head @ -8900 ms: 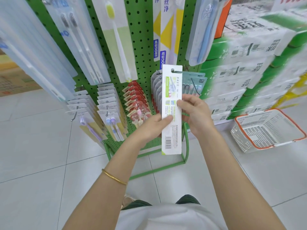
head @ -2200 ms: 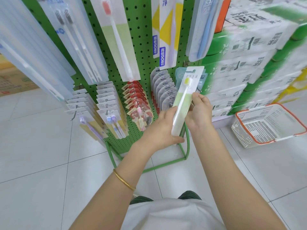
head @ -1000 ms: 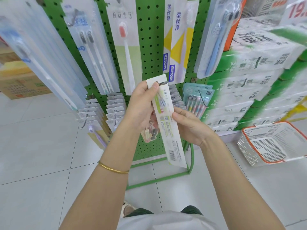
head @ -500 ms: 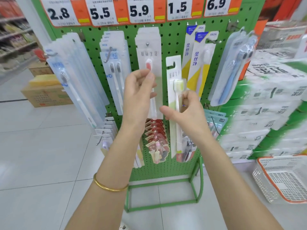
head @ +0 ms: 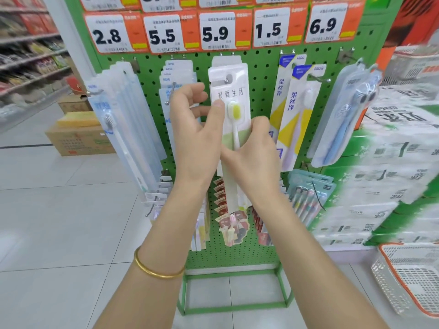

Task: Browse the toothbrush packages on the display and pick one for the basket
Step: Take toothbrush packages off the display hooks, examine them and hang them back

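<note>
A white toothbrush package (head: pixel 234 110) with a yellow-green brush head sits at the front of the stack on the peg under the 5.9 price tag (head: pixel 222 29), its top slot at the hook. My right hand (head: pixel 255 150) grips its middle from the right side. My left hand (head: pixel 193 129) pinches its upper left edge, thumb on the front near the brush head, the other fingers curled beside the peg. The white basket with an orange rim (head: pixel 389 257) stands on the floor at the lower right.
The green pegboard stand (head: pixel 261 74) carries several rows of hanging toothbrush packs, with small packs (head: pixel 228 224) on low pegs. Stacked tissue packs (head: pixel 392 162) fill the right. Cardboard boxes (head: pixel 78 141) sit on the tiled floor at the left.
Both hands have raised the package to the peg under the 5.9 tag. My left hand moved from beside it onto its upper edge. The view came closer to the display.
</note>
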Available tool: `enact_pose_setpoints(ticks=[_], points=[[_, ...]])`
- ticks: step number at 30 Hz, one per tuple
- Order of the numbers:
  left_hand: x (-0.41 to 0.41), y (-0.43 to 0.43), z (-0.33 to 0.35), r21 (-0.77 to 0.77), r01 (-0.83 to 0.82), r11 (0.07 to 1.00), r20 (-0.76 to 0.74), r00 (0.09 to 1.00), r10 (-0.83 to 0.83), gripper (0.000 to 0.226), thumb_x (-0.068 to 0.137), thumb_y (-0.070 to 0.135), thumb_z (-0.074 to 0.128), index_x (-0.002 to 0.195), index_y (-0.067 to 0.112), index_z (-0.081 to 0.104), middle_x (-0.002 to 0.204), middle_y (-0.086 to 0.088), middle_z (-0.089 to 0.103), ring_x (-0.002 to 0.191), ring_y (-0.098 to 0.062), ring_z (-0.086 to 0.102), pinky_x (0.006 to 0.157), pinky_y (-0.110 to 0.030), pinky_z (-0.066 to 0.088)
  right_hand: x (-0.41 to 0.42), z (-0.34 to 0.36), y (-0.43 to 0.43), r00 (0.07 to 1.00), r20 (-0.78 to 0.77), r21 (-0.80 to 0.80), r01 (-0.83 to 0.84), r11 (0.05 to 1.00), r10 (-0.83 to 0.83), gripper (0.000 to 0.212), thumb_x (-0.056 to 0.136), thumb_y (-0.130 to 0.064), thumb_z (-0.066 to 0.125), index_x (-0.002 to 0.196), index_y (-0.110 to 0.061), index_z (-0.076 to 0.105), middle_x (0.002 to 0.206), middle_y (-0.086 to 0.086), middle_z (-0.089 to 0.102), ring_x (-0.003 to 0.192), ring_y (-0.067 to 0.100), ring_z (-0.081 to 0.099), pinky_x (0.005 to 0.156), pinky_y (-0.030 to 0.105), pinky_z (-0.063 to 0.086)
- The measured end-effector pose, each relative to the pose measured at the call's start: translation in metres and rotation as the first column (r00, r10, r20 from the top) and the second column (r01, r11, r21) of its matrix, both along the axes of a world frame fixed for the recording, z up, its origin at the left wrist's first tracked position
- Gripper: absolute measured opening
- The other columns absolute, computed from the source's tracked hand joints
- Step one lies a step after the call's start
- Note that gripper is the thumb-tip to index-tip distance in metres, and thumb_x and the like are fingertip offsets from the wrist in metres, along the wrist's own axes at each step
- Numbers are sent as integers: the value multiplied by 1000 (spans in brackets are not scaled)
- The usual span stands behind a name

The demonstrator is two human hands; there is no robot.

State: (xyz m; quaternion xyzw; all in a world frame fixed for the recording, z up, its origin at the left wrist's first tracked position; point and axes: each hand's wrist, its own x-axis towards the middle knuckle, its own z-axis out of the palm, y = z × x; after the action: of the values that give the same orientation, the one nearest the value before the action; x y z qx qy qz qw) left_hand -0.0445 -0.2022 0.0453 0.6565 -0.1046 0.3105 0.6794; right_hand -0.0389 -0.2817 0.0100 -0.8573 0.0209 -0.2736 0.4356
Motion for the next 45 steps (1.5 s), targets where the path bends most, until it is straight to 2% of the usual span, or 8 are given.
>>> enact_pose_setpoints(ticks=[6, 15, 20, 31, 34, 38, 41, 45], points=[[3, -1, 0, 37, -3, 999, -2, 1000, 3, 28, 90, -1, 52, 109, 17, 44, 106, 7, 49, 75, 8, 51, 66, -8, 43, 3, -5, 6, 1000, 13, -38, 16, 999, -16, 57, 71, -60, 61, 89, -17, 28, 77, 0, 46, 75, 34, 54, 63, 43, 46], [13, 0, -5, 208, -102, 973, 25, 995, 99, 37, 88, 3, 53, 115, 25, 40, 112, 18, 37, 109, -6, 46, 86, -12, 42, 21, -5, 11, 998, -58, -22, 29, 999, -30, 50, 80, -55, 56, 91, -14, 30, 87, 4, 53, 75, 31, 54, 61, 36, 40], [21, 1, -5, 307, -169, 937, 98, 985, 145, 35, 86, 5, 52, 112, 26, 43, 111, 17, 35, 113, -12, 45, 98, -36, 43, 31, -2, 11, 997, -72, -22, 20, 1000, -22, 48, 83, -54, 51, 96, -11, 34, 92, 4, 49, 77, 30, 53, 59, 36, 35], [37, -2, -7, 342, -190, 920, 121, 980, 158, 34, 81, 5, 49, 114, 13, 52, 113, 3, 39, 111, -15, 46, 96, -42, 44, 38, -12, 2, 996, -81, -88, -29, 996, 22, 48, 77, -60, 40, 97, -17, 32, 98, 1, 49, 78, 26, 51, 60, 34, 34], [39, -1, -7, 351, -189, 917, 128, 980, 153, 34, 82, 2, 49, 114, 13, 52, 114, 4, 38, 112, -15, 46, 97, -42, 44, 38, -18, -11, 997, 46, 62, -62, 996, 60, 54, 80, -63, 35, 110, -19, 44, 100, -5, 51, 91, 16, 51, 75, 35, 42], [39, 0, -8, 374, -204, 905, 135, 977, 165, 35, 83, 2, 51, 116, 13, 51, 114, 6, 34, 114, -17, 46, 97, -42, 44, 65, -4, -22, 971, 219, 217, -140, 966, 92, 34, 98, -20, 37, 127, -6, 50, 116, -5, 52, 111, 9, 45, 95, 13, 33], [39, 1, -8, 385, -223, 896, 149, 973, 178, 37, 82, 2, 52, 117, 12, 50, 115, 4, 35, 112, -19, 47, 95, -42, 45, 93, 18, -17, 969, 237, 304, -148, 941, 76, 32, 98, -11, 37, 126, -6, 53, 124, 4, 57, 117, 16, 50, 101, 31, 39], [37, 0, -7, 377, -221, 899, 154, 973, 174, 40, 81, 4, 52, 120, 10, 49, 117, 2, 35, 112, -21, 46, 95, -42, 44, 115, 38, -13, 974, 218, 454, -163, 876, 68, 20, 94, -12, 45, 108, -12, 59, 103, -1, 64, 98, 14, 59, 90, 39, 48]])
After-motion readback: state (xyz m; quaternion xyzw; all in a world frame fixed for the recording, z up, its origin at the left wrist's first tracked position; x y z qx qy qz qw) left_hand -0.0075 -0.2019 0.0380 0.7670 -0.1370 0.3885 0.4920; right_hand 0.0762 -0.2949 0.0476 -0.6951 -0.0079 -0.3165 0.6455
